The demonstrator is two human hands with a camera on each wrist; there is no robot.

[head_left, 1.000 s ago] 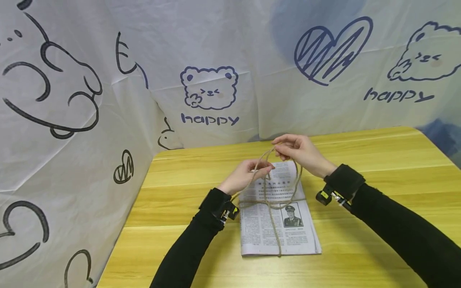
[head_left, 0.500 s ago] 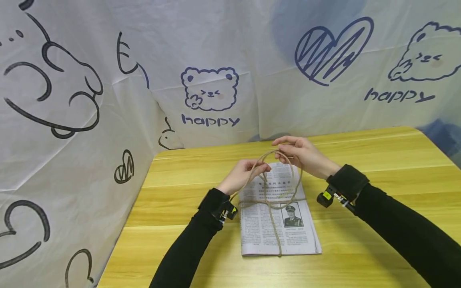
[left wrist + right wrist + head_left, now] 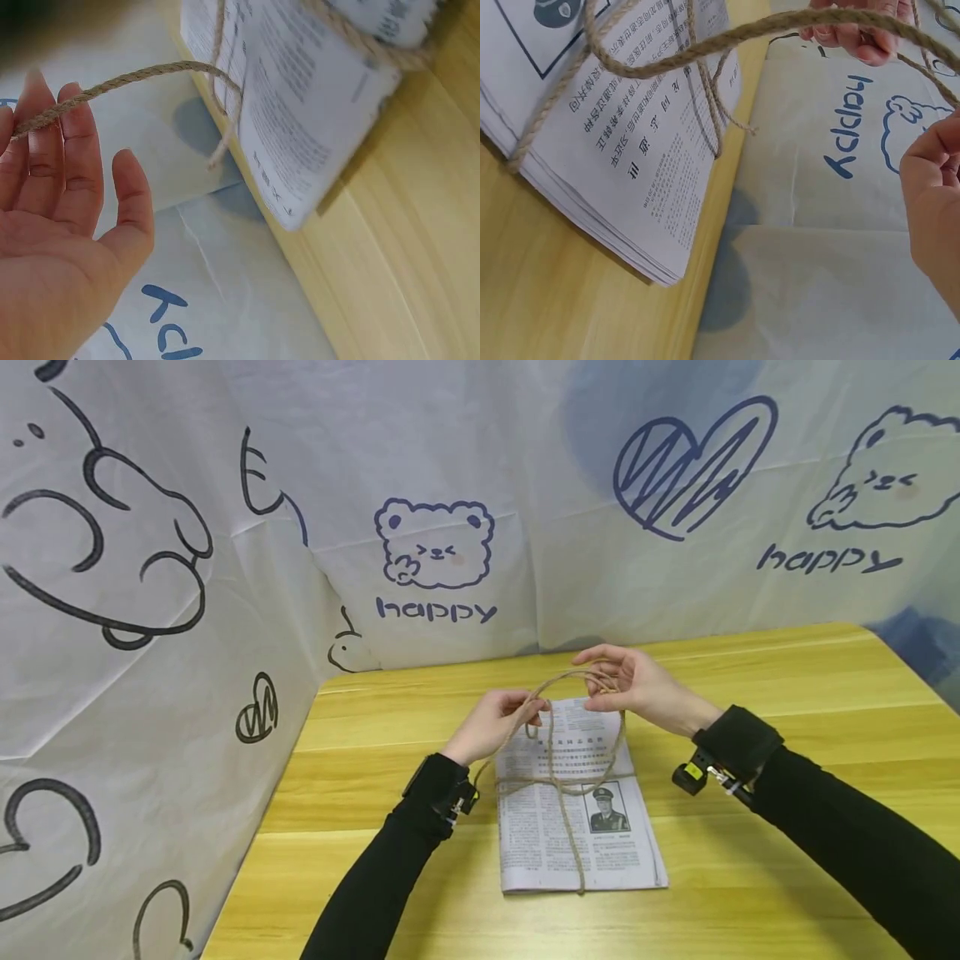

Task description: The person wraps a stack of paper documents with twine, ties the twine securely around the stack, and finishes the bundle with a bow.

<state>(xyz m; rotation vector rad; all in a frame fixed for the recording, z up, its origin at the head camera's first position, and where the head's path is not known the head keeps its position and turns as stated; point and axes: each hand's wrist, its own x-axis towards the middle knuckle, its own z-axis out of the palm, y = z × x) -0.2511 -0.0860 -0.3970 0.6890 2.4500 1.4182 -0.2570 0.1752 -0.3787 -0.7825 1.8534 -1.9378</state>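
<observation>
A stack of folded newspapers [image 3: 525, 852] lies on the table, with brown twine [image 3: 567, 827] crossing over it lengthwise and widthwise. Above its far end, my left hand [image 3: 491, 724] pinches the twine between thumb and fingers. My right hand [image 3: 651, 692] holds an arched stretch of the same twine between thumb and curled fingers, at the stack's far right. A loose loop hangs between both hands over the printed page. In the left wrist view, the twine [image 3: 150, 72] runs from the fingers to a short free end beside the newspapers. The right fingertips are cut off in the right wrist view.
The yellow wood-grain table [image 3: 360, 860] extends around the newspapers. Behind and to the left hangs a pale cloth [image 3: 300, 602] printed with bears, hearts and "happy". Black wrist straps with small cameras [image 3: 690, 777] sit on both wrists.
My right hand has moved slightly right and toward me, my left slightly left. The arch of twine between them has become wider and flatter. The newspapers have stayed in place.
</observation>
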